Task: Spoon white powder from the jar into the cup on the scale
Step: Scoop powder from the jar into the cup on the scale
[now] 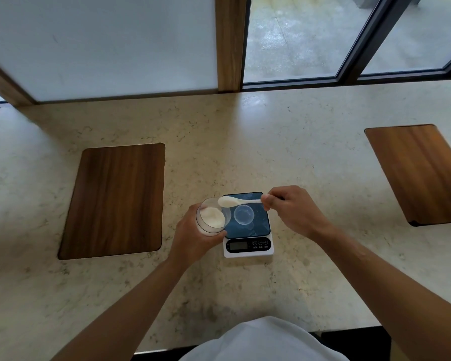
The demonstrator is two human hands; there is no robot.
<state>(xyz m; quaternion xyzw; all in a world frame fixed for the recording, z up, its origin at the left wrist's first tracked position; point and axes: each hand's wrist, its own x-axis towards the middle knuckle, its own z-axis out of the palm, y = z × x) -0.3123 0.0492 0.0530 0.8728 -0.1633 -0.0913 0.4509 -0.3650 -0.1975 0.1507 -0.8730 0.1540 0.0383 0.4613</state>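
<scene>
White spoon pinched in right hand grip, bowl over jar, left hand clasping jar

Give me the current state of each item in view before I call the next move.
jar: open, tilted, part full of white powder, held by left hand.
spoon: loaded, bowl over the jar's rim, held by right hand.
cup: upright on scale, looks empty.
scale display: unreadable.

Soft daylight enters from the windows at twelve o'clock; the counter shines there, and the edges bend.
</scene>
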